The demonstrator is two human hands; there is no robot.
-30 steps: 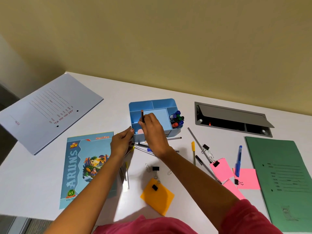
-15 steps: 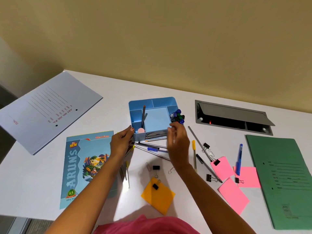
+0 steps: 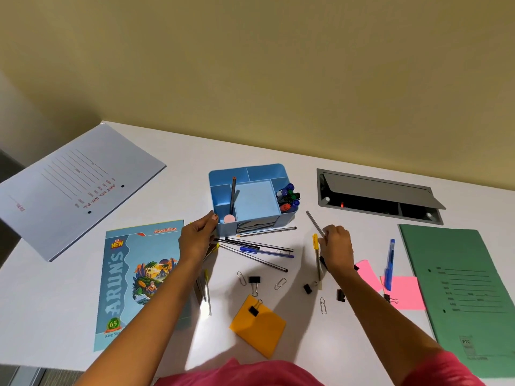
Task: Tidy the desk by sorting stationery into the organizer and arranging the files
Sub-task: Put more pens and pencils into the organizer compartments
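2 bare hands work at a white desk (image 3: 305,176); all positions are given relative to the blue organizer (image 3: 267,169). The left hand (image 3: 196,240) is at the organizer's front-left corner, with its thumb laid against the wall and its fingers curled under the corner, gripping it. The right hand (image 3: 335,247) is to the front-right of the organizer and apart from it. Its fingers and thumb curl round the near end of a grey pencil (image 3: 314,222), whose far end points back toward the organizer. Inside the organizer, 1 dark pencil (image 3: 232,195) leans upright in a left compartment, a pink eraser (image 3: 229,218) sits in the front-left compartment, and a cluster of markers (image 3: 288,196) fills the right compartment. Just in front of the organizer, loose pens (image 3: 259,249) lie fanned on the desk. A yellow pen (image 3: 315,246) lies front-right, just beside the right hand. Further in front lie binder clips (image 3: 254,280), paper clips (image 3: 322,305) and an orange notepad (image 3: 257,327) with a clip on it. To the right lie pink notes (image 3: 404,292), a blue pen (image 3: 389,263) resting across them, and a green file (image 3: 459,288). An open cable hatch (image 3: 376,196) sits directly right. To the front-left is a notebook (image 3: 133,280), partly under the left forearm, and to the left is a pale blue file (image 3: 78,188) at the desk's edge.
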